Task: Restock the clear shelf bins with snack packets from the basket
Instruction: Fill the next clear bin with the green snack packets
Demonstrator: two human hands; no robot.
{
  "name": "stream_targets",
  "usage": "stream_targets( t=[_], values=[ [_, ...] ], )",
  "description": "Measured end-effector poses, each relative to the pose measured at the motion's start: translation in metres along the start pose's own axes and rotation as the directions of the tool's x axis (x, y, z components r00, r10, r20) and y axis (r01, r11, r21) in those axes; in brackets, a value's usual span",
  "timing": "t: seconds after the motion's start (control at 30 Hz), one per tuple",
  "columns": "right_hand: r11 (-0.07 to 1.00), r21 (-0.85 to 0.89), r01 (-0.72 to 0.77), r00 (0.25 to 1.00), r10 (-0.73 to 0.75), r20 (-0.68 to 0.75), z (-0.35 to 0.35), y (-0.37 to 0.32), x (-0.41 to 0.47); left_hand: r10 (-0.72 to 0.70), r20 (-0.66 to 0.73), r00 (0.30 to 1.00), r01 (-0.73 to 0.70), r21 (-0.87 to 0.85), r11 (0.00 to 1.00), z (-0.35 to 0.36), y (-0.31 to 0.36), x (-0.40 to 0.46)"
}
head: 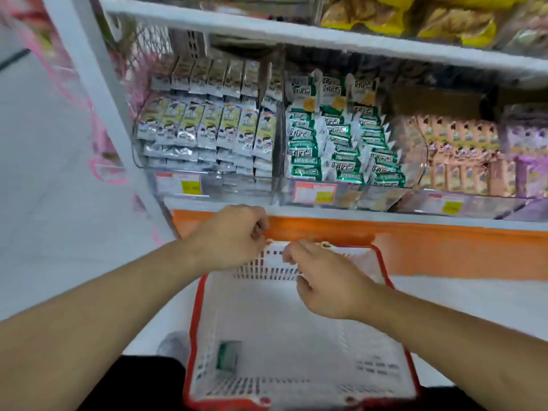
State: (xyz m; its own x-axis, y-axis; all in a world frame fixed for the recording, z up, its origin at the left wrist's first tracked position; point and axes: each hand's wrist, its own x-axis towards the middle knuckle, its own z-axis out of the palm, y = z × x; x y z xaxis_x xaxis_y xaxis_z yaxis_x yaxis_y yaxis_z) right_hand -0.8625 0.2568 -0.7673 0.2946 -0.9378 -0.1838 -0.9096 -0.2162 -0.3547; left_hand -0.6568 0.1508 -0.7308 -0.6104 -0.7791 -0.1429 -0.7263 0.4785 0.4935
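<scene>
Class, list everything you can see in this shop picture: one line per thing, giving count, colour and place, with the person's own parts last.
Basket: one, white with red rim, on the floor below the shelf; nearly empty.
Green packet: one, lying at the basket's near left side.
Silver-and-yellow packets: many, in the left clear bin.
Green-and-white packets: many, in the middle clear bin.
Peach packets: many, in the right clear bin.
Purple packets: several, far right; blurred.
Yellow bags: several, on the shelf above.
Price labels: three, white and yellow, on the bin fronts.
Orange shelf edge: one, below the bins.
Left hand: one, loosely curled, above the basket's far rim.
Right hand: one, curled, over the basket's far end.
</scene>
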Motion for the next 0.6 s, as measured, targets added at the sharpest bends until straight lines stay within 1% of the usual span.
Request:
stream_targets(
  t=[0.03,0.07,0.13,0.2,0.27,0.33,0.37,0.43,0.5,0.6],
  values=[
    [1.0,-0.006,-0.023,0.99,0.023,0.137,0.026,-0.004,0.004,-0.059,0.031,0.998,0.056,0.097,0.994,0.011,-0.014,-0.003],
    [0.998,-0.01,-0.061,0.961,0.062,0.27,0.054,-0.008,0.009,-0.139,0.062,0.988,0.127,0.17,0.977,0.023,-0.027,-0.008],
    [0.989,-0.012,-0.145,0.876,0.134,0.463,0.106,-0.016,0.023,-0.326,0.107,0.939,0.292,0.249,0.923,0.051,-0.053,-0.014],
    [0.971,0.017,-0.24,0.8,0.188,0.57,0.157,-0.026,0.04,-0.512,0.144,0.847,0.463,0.276,0.842,0.077,-0.076,-0.02],
    [0.941,0.067,-0.331,0.742,0.216,0.634,0.21,-0.034,0.055,-0.613,0.257,0.747,0.567,0.236,0.789,0.104,-0.097,-0.024],
    [0.899,0.124,-0.42,0.692,0.229,0.685,0.253,-0.043,0.064,-0.637,0.356,0.684,0.64,0.125,0.758,0.125,-0.11,-0.026],
    [0.873,0.15,-0.464,0.668,0.234,0.706,0.271,-0.047,0.066,-0.641,0.364,0.676,0.667,0.067,0.742,0.133,-0.114,-0.027],
    [0.815,0.195,-0.545,0.633,0.247,0.734,0.293,-0.053,0.067,-0.643,0.348,0.682,0.682,0.014,0.731,0.14,-0.117,-0.026],
    [0.762,0.216,-0.611,0.617,0.287,0.733,0.303,-0.055,0.07,-0.63,0.367,0.684,0.671,0.022,0.741,0.141,-0.117,-0.025],
    [0.748,0.195,-0.634,0.608,0.326,0.724,0.303,-0.056,0.076,-0.63,0.358,0.689,0.669,0.017,0.743,0.141,-0.115,-0.026]
  ],
)
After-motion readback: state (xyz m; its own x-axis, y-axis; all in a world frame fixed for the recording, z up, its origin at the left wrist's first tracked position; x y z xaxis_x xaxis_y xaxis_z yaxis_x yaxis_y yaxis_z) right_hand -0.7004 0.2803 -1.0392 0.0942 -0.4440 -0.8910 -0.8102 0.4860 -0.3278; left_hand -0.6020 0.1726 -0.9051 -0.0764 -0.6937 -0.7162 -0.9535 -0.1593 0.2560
